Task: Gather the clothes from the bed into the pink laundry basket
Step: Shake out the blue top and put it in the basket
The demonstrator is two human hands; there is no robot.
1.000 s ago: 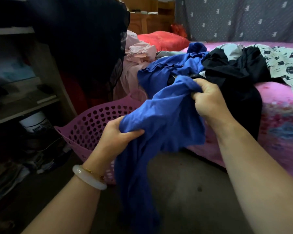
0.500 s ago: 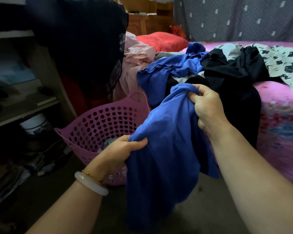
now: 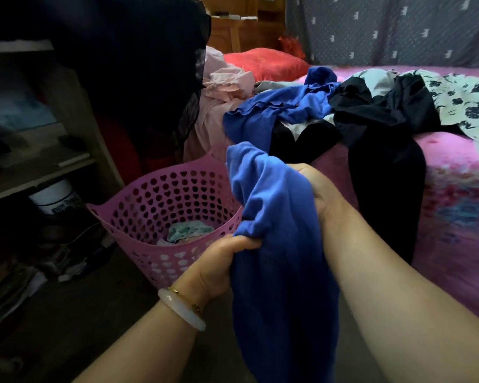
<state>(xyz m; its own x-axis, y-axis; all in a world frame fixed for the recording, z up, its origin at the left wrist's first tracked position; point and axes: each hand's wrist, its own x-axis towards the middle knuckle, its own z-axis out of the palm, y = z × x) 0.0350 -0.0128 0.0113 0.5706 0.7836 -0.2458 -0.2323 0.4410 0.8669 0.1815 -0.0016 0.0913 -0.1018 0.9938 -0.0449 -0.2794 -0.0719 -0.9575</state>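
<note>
Change: both hands have carried the blue garment (image 3: 277, 244) lower and leftward since a second ago, off the bed's pile and next to the basket rim; the basket's inside now shows.
Bed (image 3: 459, 189): one, pink patterned cover, along the right side.
Clothes on bed: at least five pieces — one blue ruffled garment (image 3: 282, 109), one black garment (image 3: 385, 150) draped over the edge, one white floral piece (image 3: 465, 103), one pale pink piece (image 3: 224, 87), one light grey piece (image 3: 376, 78) partly buried.
Dark hanging cloth (image 3: 138, 64): one, upper left, hiding part of the shelf (image 3: 39, 167).
Pink laundry basket (image 3: 150, 214): one, on the floor between shelf and bed, with a pale teal item (image 3: 190, 230) at the bottom.
Red pillow (image 3: 263, 62): one, at the bed's far end.
Held garment: bunched at top, its tail hanging to the floor, blocking the basket's right rim.
Right hand (image 3: 315, 189): grip closed around the bunched top.
Left hand (image 3: 219, 264): grip closed on a fold just beside the basket; one white bangle (image 3: 181, 309) on the wrist.
</note>
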